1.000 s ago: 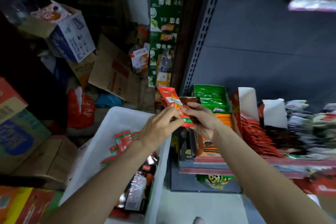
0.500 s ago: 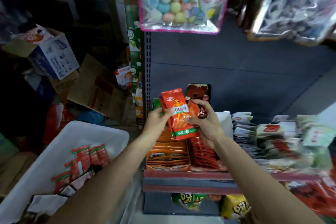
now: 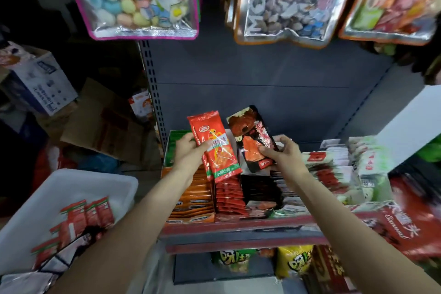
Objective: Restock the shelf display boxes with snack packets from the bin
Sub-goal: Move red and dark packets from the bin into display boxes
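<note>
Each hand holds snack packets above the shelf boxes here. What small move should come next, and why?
Probably lower the left hand and slot its red packets into the red row directly below, since the colours match. The right hand holds a dark packet over the black row, so that could follow. The white bin still holds more packets.

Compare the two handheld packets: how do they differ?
The red packet in the left hand has a green bottom band; the black packet in the right hand is dark with red artwork. Red leans left, black leans right. Both are flat, held above the shelf boxes.
</note>
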Demonstrator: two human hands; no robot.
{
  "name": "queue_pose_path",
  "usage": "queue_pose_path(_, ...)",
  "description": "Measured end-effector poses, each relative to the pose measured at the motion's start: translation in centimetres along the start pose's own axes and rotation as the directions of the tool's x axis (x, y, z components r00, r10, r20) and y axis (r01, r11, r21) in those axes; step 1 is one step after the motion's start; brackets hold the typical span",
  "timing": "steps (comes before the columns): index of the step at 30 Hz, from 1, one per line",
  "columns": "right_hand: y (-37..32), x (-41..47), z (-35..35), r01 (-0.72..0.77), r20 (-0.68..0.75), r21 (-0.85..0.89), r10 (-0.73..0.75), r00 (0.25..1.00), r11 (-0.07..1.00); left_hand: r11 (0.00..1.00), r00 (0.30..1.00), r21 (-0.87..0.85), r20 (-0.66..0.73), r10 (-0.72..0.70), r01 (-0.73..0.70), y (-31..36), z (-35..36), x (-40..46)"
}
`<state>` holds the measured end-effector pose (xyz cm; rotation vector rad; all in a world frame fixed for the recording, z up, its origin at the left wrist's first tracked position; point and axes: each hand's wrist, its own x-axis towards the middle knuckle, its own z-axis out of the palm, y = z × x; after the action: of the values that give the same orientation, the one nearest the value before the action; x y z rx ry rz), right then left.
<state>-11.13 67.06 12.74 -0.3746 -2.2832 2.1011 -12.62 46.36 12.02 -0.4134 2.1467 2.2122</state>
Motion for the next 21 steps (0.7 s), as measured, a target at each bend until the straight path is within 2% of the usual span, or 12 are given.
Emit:
queue_pose_path(3,-0.7,0.9,-1.8,0.154,-0.136,-0.384,-0.22,0.966,0.91,0.999,1.0,0.033,0.017,0.019,-0.02,0.1,0.8,0.1)
queue_pose_path(6,-1.7,0.9,-2.8,0.177,-0.164,-0.697,-0.395,0.904,0.694,0.997,0.999,0.068,0.027,0.017,-0.019,0.2,1.3,0.1)
queue_pose_path(8,-1.8,0.7,-3.0,0.18,-0.089,-0.854,-0.478,0.874,0.488,0.997,0.999,0.081,0.029,0.013,-0.016,0.2,1.6,0.2)
queue_pose_path(10,-1.3,0.7,-2.7,0.268,0.078,-0.908,-0.5,0.863,0.321,0.996,0.999,0.088,0.03,0.013,-0.016,0.1,1.8,0.5)
queue_pose_path(12,-0.4,1.1,-2.1,0.328,0.222,-0.924,-0.424,0.878,0.197,0.995,0.999,0.096,0.037,0.014,-0.018,-0.1,1.9,0.7)
queue_pose_path(14,0.7,1.9,-1.2,0.39,0.363,-0.918,-0.254,0.897,0.066,0.993,0.999,0.112,0.047,0.024,-0.029,-0.4,2.0,0.9)
queue_pose_path(15,1.2,2.3,-0.7,0.43,0.421,-0.902,-0.148,0.895,0.035,0.992,0.998,0.12,0.05,0.028,-0.034,-0.6,1.9,0.9)
queue_pose_path(18,2.2,3.4,-0.1,0.445,0.451,-0.892,0.107,0.886,0.083,0.99,0.999,0.134,0.047,0.028,-0.034,-1.1,1.7,1.0)
queue_pose_path(21,2.7,4.6,-0.1,0.436,0.456,-0.889,0.175,0.873,0.141,0.987,0.999,0.159,0.034,0.03,-0.035,-1.5,1.2,1.2)
